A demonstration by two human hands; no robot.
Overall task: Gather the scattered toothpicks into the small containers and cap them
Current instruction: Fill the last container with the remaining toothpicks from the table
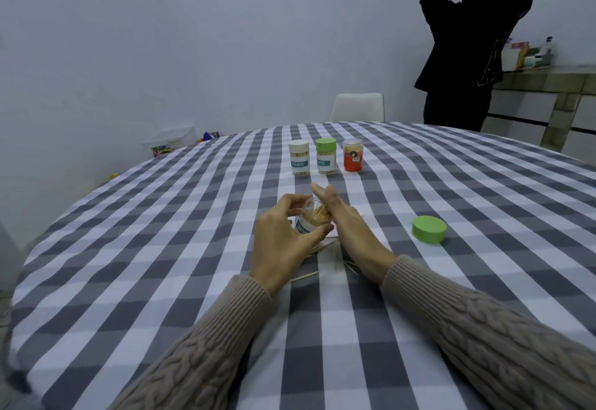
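An open clear container (310, 220), already well filled with toothpicks and tilted with its mouth toward the right, is gripped by the left hand (283, 242), whose fingers and thumb are curled round its labelled wall near the middle of the checked table (161, 248). The right hand (346, 225) is held with straight fingers laid flat against the container's mouth, so that the bundle inside appears to be pressed or evened; nothing is seen pinched in it, and it is judged open. A few loose toothpicks (322, 245) are left on the cloth just below and between the two wrists, their long axes lying roughly across the view, nearer to the right hand than to anything else. The green cap (429, 229) lies flat on the cloth well apart to the right of the container, on the right hand's side, so it is judged that this hand is better placed to fetch it once the last sticks are gathered. Three capped containers (326, 156) stand upright in a row farther back, clear of the working area. Bare cloth is offered on every side of the hands, and the table edge is far from the cap. A standing person (467, 55) is seen beyond the table.
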